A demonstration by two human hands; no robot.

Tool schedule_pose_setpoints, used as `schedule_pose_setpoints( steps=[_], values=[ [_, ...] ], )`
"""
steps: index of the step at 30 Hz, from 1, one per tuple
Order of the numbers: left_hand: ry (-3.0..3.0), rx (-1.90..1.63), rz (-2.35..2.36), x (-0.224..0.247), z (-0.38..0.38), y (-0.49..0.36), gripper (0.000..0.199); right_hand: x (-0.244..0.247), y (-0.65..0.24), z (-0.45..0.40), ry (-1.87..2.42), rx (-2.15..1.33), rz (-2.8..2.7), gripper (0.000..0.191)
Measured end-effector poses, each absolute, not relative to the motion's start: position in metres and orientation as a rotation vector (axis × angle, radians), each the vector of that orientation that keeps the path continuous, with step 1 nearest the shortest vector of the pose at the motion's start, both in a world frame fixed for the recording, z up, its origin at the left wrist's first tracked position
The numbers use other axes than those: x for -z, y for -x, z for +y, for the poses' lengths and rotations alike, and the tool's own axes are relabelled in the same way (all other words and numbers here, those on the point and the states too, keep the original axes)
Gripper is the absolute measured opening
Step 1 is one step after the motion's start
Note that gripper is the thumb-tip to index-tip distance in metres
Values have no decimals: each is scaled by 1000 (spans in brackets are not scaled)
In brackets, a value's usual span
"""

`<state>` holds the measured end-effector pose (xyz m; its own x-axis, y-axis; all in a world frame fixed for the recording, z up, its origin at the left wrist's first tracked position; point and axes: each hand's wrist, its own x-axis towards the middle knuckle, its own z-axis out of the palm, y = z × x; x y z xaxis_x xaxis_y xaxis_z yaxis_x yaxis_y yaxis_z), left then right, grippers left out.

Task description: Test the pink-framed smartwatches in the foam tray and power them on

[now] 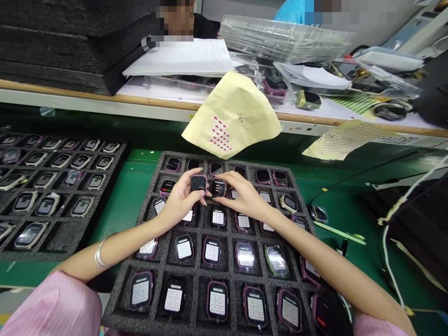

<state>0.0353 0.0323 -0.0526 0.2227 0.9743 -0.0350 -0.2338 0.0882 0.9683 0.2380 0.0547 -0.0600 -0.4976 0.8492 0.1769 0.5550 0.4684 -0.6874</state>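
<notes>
A dark foam tray [159, 284] with square compartments lies in front of me, holding smartwatches, many with lit white screens. Above its second row, my left hand [184, 193] is closed on a purple-edged watch [199, 183] with a dark screen, thumb on its lower face. Just to the right, my right hand [241, 193] has its thumb and fingers around a black watch [219, 187] showing a short list. Whether that watch is lifted or still rests in its compartment is unclear.
A second foam tray [65, 233] of pale and purple watches lies left. Behind, a shelf edge [161, 105] carries black foam blocks [70, 42], papers [189, 56] and clear plastic trays [280, 39]. A yellow sheet [233, 116] hangs down. A green pen [339, 232] and cables lie right.
</notes>
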Motion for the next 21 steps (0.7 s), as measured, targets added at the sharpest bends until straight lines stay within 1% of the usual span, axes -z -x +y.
schedule_pose_setpoints(
  steps=[2,4,7,10,17,21],
  values=[
    [-1078,-1121,909,53,32,-35,53,58,-238,66,1150,-477,-2457,57],
    [-1075,-1120,899,54,31,-34,53,56,-242,80,1176,-313,-2562,60],
    [-1072,-1109,878,55,27,-33,52,57,-252,105,1363,-164,-2557,49],
    [-1071,-1102,878,56,23,-32,51,64,-260,124,1511,-159,-2547,39],
    [-1057,-1043,849,64,1,-29,51,69,-257,112,1628,-141,-2509,45],
    [-1085,-930,790,69,-15,-25,51,59,-251,90,1561,-165,-2551,40]
  ],
)
